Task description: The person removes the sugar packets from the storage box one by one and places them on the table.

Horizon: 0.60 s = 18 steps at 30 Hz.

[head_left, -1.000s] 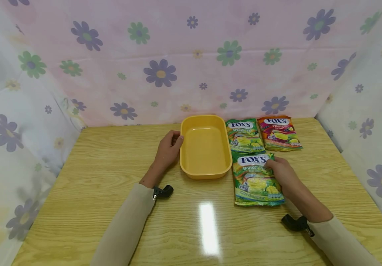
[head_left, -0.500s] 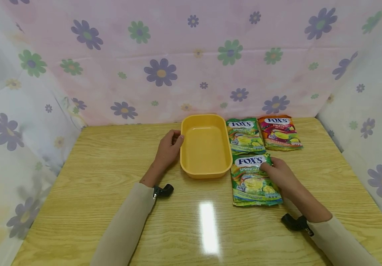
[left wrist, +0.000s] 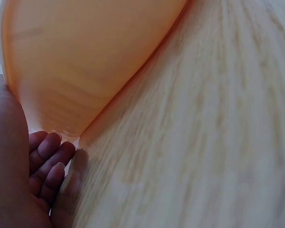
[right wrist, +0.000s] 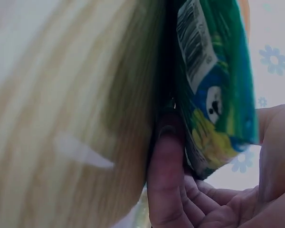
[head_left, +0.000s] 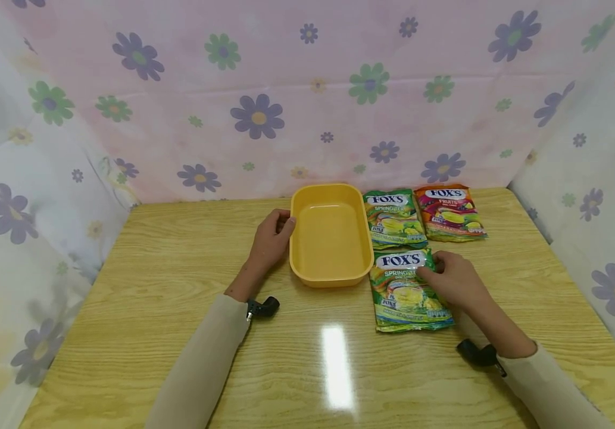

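My left hand point(head_left: 272, 241) holds the left side of a yellow plastic tub point(head_left: 331, 241), thumb at its rim. In the left wrist view, the bent fingers point(left wrist: 50, 159) lie against the outside of the tub's wall point(left wrist: 80, 61). To the tub's right, my right hand point(head_left: 454, 280) grips the right edge of a green Fox's Spring Tea candy bag point(head_left: 400, 298), thumb on top. Seen from the right wrist, the fingers point(right wrist: 168, 175) reach under the bag point(right wrist: 228, 85), whose right side is tilted up off the table.
A second green Spring Tea candy bag point(head_left: 393, 220) lies beside the tub, behind the gripped one. Right of it lies a red Fox's Fruits candy bag point(head_left: 449, 214). A flowered cloth point(head_left: 307, 107) hangs along the back of the wooden table point(head_left: 189, 250).
The gripped candy bag has slid slightly left, closer under the second green bag, with my right hand following. My left hand and the tub have stayed put.
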Motion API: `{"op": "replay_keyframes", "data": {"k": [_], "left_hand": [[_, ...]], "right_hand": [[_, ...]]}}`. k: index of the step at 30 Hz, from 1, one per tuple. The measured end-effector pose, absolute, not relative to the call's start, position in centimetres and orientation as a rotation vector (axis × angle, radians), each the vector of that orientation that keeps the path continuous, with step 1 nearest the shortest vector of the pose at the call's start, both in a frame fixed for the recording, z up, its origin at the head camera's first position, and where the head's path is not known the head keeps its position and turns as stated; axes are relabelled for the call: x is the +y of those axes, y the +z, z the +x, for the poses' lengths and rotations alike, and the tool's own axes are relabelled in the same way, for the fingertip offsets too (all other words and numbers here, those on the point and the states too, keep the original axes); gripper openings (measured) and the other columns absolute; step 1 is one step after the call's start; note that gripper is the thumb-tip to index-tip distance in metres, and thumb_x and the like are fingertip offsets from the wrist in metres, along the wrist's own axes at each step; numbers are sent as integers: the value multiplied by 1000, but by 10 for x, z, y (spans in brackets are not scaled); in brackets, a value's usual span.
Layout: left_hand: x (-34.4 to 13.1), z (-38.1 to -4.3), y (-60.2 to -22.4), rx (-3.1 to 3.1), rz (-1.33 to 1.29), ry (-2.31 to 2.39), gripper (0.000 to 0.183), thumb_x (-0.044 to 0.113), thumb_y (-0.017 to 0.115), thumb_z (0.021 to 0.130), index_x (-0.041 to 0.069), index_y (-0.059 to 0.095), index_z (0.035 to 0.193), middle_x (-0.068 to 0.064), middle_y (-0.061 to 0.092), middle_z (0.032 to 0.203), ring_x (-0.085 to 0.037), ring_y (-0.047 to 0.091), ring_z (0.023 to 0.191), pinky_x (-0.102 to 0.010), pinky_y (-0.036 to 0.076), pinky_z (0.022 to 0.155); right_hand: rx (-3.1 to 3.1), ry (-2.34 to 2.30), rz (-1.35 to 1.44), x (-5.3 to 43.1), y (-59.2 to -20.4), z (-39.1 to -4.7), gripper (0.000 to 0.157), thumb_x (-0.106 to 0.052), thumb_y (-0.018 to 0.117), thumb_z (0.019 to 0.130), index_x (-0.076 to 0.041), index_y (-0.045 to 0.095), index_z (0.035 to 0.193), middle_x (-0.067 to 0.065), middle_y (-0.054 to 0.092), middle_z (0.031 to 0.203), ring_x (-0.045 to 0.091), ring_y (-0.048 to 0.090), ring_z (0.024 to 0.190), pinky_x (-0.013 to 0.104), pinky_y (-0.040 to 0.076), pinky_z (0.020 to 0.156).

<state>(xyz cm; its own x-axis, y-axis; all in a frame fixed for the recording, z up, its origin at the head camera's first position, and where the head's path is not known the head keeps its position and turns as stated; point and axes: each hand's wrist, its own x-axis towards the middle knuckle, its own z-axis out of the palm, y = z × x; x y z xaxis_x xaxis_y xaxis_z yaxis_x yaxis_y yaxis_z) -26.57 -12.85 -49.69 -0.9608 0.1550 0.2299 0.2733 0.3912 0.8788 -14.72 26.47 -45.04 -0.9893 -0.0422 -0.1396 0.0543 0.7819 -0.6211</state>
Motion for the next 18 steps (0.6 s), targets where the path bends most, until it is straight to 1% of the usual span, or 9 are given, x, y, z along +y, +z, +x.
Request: {"op": "replay_keyframes", "data": {"k": [3, 6, 12, 18], "left_hand": [[-129, -266, -496, -2533, -388, -1621, 38, 34, 54, 112, 5, 63, 135, -12, 69, 119, -26, 66, 103, -43, 55, 92], [-129, -265, -495, -2539, -379, -1614, 38, 34, 54, 112, 5, 63, 135, -12, 69, 120, -26, 66, 103, -43, 55, 92], [-128, -264, -494, -2541, -376, -1615, 38, 34, 54, 112, 5, 63, 135, -13, 68, 120, -27, 65, 105, -44, 54, 93], [-127, -265, -496, -2547, -382, -1607, 39, 35, 54, 112, 4, 62, 136, -13, 68, 120, -27, 66, 105, -45, 55, 93]], "right_hand": [[2842, -991, 16, 265, -450, -147, 46, -33, 69, 99, 8, 64, 120, 15, 69, 95, 26, 60, 81, 37, 47, 69], [2866, -991, 28, 266, -450, -147, 48, -34, 69, 99, 7, 64, 124, 17, 71, 102, 27, 64, 87, 38, 51, 72], [2896, -1004, 36, 267, -449, -146, 42, -31, 69, 100, 4, 67, 121, 16, 73, 100, 26, 67, 84, 37, 51, 69], [2918, -1012, 35, 268, -447, -146, 35, -27, 68, 99, 3, 68, 118, 15, 74, 99, 26, 68, 85, 37, 52, 70]]}}
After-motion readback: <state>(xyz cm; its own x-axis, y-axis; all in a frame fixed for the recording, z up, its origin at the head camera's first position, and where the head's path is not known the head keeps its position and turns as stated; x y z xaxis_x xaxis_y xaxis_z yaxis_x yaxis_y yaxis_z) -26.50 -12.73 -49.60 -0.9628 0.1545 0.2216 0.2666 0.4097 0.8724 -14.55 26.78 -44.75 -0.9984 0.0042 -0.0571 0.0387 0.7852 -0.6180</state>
